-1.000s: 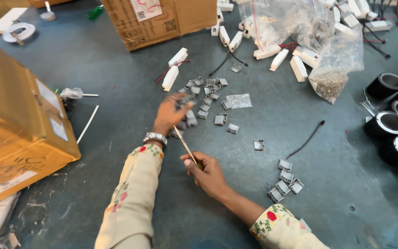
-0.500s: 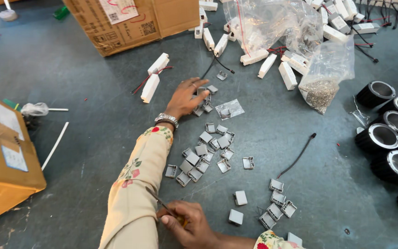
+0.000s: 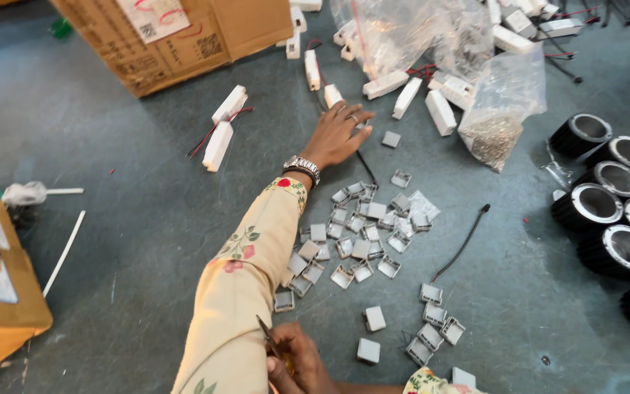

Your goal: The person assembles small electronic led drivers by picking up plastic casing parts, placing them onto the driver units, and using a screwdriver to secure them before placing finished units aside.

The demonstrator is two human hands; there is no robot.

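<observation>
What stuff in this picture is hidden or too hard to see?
- Right hand, head view: partly cut off by the bottom edge and covered by the left sleeve.
- Thin tool it grips: only the tip shows.
- Under the left hand: the palm hides what it touches.
- Clear bag: contents too small to tell.

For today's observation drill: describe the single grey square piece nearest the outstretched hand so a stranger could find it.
Start at the clear plastic bag of small metal bits. Left of it, the left hand lies flat on the floor. Beside its fingertips sits the lone grey square piece, apart from the cluster below.
</observation>
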